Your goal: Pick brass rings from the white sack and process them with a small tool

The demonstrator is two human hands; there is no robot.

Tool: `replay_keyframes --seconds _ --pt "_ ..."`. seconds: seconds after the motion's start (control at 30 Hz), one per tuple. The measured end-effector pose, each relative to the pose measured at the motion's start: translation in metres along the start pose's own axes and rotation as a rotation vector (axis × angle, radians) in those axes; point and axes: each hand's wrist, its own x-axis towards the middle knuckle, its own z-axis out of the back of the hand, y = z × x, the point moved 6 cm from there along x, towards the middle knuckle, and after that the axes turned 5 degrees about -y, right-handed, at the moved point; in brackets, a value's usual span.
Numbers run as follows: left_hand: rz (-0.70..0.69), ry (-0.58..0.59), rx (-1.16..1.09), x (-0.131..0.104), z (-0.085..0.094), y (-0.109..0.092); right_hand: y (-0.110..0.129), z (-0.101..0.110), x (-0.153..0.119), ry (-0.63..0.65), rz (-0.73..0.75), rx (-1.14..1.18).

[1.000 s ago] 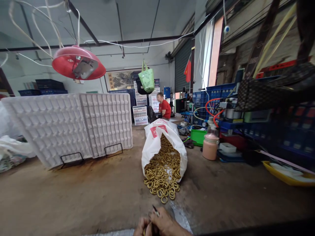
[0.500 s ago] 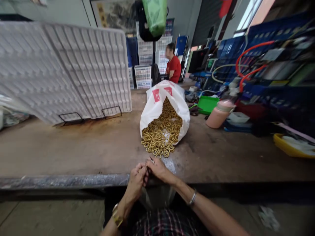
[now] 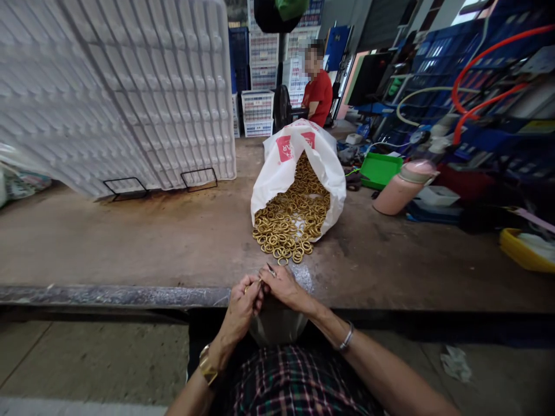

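At the near edge of the workbench my two hands meet, fingers closed. My left hand point(image 3: 243, 300) pinches a brass ring point(image 3: 247, 289), mostly covered by the fingers. In my right hand point(image 3: 285, 290) is a small pointed blade point(image 3: 271, 270), its tip angled up and away from me; the handle is hidden in the grip. The right fingertips touch or nearly touch the left ones. Just beyond lies a heap of brass rings point(image 3: 281, 234), spilling from the mouth of a white plastic bag point(image 3: 335, 199) on its side. Below my hands hangs something translucent, like a clear bag point(image 3: 277, 328).
Ribbed white panels point(image 3: 173, 98) stand on wire holders at the left of the workbench point(image 3: 130, 248). On the right are a green tray point(image 3: 380, 170), a pink bottle point(image 3: 403, 188) and a yellow container point(image 3: 524, 249). A person in red point(image 3: 319, 95) sits beyond, near stacked crates point(image 3: 258, 110).
The view has tilted down, so the bench sits higher in the picture and more of my lap shows. Both hands keep the same hold, with the blade showing more clearly.
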Motion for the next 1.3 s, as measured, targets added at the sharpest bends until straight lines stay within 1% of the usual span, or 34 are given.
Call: replay_keyframes --seconds 0.1,0.23,0.37,0.43,0.5,0.53,0.6,0.7,0.9,1.13,1.3 --pt "-0.010 0.003 0.021 -0.001 0.004 0.000 -0.001 -0.003 0.001 0.007 -0.002 -0.001" --pt "-0.013 -0.012 0.034 -0.001 0.009 0.001 -0.006 -0.009 0.003 0.009 -0.056 0.037" --pt "-0.008 -0.041 -0.003 -0.002 0.011 0.003 -0.006 -0.009 0.006 0.004 -0.036 0.000" --pt "0.003 -0.065 -0.025 -0.003 0.012 0.003 -0.006 -0.004 0.006 -0.049 -0.008 -0.127" --pt "0.017 -0.092 -0.048 -0.003 0.013 0.002 -0.005 0.000 0.004 -0.089 0.053 -0.322" --pt "0.023 -0.103 -0.055 -0.003 0.014 0.001 -0.005 0.000 0.002 -0.083 0.092 -0.419" --pt "0.025 -0.109 -0.056 -0.003 0.014 -0.001 -0.006 -0.004 -0.002 -0.023 0.158 -0.566" --pt "0.004 -0.106 -0.022 -0.002 0.013 -0.004 -0.009 -0.011 -0.008 0.049 0.189 -0.662" --pt "0.009 -0.112 0.006 -0.002 0.012 -0.006 -0.007 -0.013 -0.007 0.044 0.223 -0.666" --pt "-0.007 -0.123 0.057 -0.002 0.013 -0.006 -0.007 -0.014 -0.008 0.055 0.206 -0.654" --pt "-0.019 -0.119 0.079 -0.002 0.012 -0.005 -0.008 -0.013 -0.007 0.012 0.215 -0.684"
